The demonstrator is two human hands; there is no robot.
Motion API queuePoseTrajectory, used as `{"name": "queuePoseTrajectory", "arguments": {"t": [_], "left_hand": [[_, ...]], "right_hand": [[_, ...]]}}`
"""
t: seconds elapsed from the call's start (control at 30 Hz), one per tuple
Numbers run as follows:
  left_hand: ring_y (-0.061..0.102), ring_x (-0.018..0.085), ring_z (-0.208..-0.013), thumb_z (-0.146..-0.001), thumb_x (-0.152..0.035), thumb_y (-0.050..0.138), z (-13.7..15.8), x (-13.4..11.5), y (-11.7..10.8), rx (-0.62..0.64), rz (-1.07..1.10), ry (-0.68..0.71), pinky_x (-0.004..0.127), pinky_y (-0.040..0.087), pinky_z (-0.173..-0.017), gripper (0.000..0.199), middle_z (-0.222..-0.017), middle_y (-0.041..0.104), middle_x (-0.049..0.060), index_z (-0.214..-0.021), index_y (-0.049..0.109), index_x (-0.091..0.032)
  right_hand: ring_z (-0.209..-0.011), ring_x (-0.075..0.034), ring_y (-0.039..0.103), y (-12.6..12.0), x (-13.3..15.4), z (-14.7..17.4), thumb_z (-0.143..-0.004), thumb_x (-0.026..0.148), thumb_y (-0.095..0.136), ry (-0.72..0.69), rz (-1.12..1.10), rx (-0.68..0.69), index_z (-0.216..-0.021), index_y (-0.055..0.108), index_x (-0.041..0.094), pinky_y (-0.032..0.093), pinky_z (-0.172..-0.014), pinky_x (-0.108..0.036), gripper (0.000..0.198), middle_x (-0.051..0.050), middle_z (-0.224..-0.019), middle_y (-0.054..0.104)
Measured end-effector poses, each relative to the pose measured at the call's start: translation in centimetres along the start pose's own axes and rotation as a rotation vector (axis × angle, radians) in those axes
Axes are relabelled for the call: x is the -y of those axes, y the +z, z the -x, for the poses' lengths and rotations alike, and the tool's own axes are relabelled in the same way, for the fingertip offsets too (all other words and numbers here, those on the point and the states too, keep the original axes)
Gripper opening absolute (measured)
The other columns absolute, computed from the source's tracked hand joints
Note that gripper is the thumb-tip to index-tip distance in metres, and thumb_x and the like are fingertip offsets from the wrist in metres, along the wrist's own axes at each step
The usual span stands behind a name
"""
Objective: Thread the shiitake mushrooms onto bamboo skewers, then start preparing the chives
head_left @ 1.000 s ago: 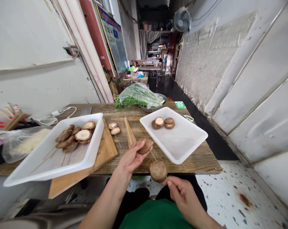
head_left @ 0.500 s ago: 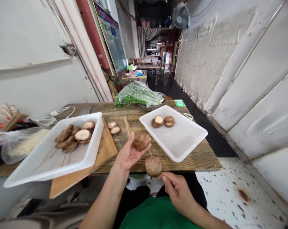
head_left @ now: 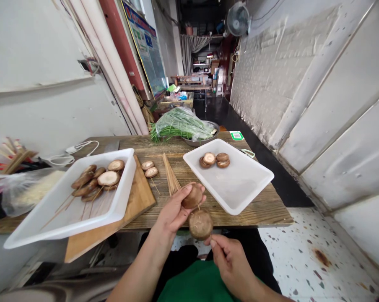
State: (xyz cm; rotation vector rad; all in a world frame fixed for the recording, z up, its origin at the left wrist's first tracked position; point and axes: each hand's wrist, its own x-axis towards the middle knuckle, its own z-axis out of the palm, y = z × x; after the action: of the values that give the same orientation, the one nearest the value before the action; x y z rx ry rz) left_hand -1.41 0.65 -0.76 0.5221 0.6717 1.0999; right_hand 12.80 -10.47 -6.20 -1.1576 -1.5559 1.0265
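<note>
My left hand (head_left: pixel 177 209) grips a brown mushroom cap (head_left: pixel 192 196) between thumb and fingers. Just below it, a second mushroom cap (head_left: pixel 201 224) is threaded on a thin wooden skewer (head_left: pixel 198 206), whose upper end meets the cap in my left hand; how deep it goes is hidden. The fingers of my right hand (head_left: pixel 229 256) pinch the skewer's lower end, under the second cap. Loose skewers (head_left: pixel 170 174) lie fanned on the table behind my left hand. Two mushrooms (head_left: pixel 151 169) with a skewer rest to their left.
On the left, a white tray (head_left: pixel 120 209) of skewered mushrooms overlaps a wooden cutting board (head_left: pixel 142 201). A second white tray (head_left: pixel 236 184) on the right holds several mushrooms (head_left: pixel 214 159). Bagged green stalks (head_left: pixel 183 123) lie over a metal bowl (head_left: pixel 213 132) at the back.
My left hand has moved right and down with its mushroom cap, closing the gap to the skewered one. My right hand has shifted slightly. More of the loose skewers shows.
</note>
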Motion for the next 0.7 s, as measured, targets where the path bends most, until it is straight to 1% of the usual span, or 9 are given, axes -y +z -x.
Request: {"name": "queuePoseTrajectory", "arguments": {"t": [0.13,0.23,0.37,0.5,0.63,0.7], "left_hand": [[0.06,0.025,-0.101,-0.078,-0.013,0.059,0.0,0.7,-0.1,-0.002,-0.02,0.023,0.042,0.047,-0.091,0.015,-0.097,0.068,0.012,-0.091,0.064,-0.01],[0.059,0.025,-0.102,-0.08,-0.017,0.057,-0.1,0.7,0.1,-0.006,0.011,0.009,0.042,0.047,-0.091,0.014,-0.097,0.068,0.013,-0.09,0.064,-0.009],[0.058,0.028,-0.105,-0.084,-0.033,0.05,0.0,0.2,0.3,0.021,0.107,-0.029,0.044,0.047,-0.089,0.03,-0.1,0.067,0.016,-0.094,0.062,-0.008],[0.058,0.027,-0.105,-0.085,-0.027,0.049,0.0,-0.3,0.3,0.043,0.081,-0.016,0.044,0.047,-0.089,0.026,-0.104,0.066,0.016,-0.101,0.06,-0.009],[0.057,0.027,-0.105,-0.086,-0.029,0.046,0.1,-0.4,0.3,0.072,0.072,-0.057,0.045,0.047,-0.089,0.029,-0.105,0.066,0.016,-0.102,0.061,-0.009],[0.057,0.027,-0.105,-0.087,-0.026,0.045,0.1,-0.3,0.4,0.081,0.046,-0.063,0.044,0.047,-0.089,0.028,-0.104,0.066,0.016,-0.101,0.061,-0.008]], "right_hand": [[-0.045,-0.009,0.027,-0.1,-0.2,-0.1,-0.091,0.035,0.036,-0.001,-0.011,-0.031,-0.077,0.057,0.014,0.022,-0.041,-0.021,0.033,0.006,-0.052,0.028],[-0.045,-0.009,0.029,-0.3,-0.3,-0.2,-0.091,0.034,0.036,-0.006,0.0,-0.048,-0.078,0.057,0.013,0.023,-0.042,-0.021,0.033,0.005,-0.052,0.03],[-0.045,-0.009,0.031,-0.6,-0.4,-0.4,-0.091,0.033,0.037,-0.04,0.02,-0.077,-0.08,0.058,0.013,0.025,-0.043,-0.021,0.031,0.005,-0.052,0.032],[-0.045,-0.009,0.033,-0.7,-0.4,-0.4,-0.091,0.031,0.037,-0.068,0.018,-0.096,-0.081,0.059,0.014,0.027,-0.043,-0.021,0.029,0.005,-0.052,0.033],[-0.044,-0.009,0.035,-0.8,-0.1,-0.5,-0.091,0.03,0.037,-0.081,0.038,-0.112,-0.08,0.059,0.015,0.029,-0.044,-0.021,0.029,0.005,-0.051,0.034],[-0.044,-0.009,0.035,-0.9,0.1,-0.6,-0.09,0.03,0.037,-0.075,0.047,-0.106,-0.079,0.058,0.014,0.029,-0.044,-0.021,0.029,0.005,-0.051,0.034]]}}
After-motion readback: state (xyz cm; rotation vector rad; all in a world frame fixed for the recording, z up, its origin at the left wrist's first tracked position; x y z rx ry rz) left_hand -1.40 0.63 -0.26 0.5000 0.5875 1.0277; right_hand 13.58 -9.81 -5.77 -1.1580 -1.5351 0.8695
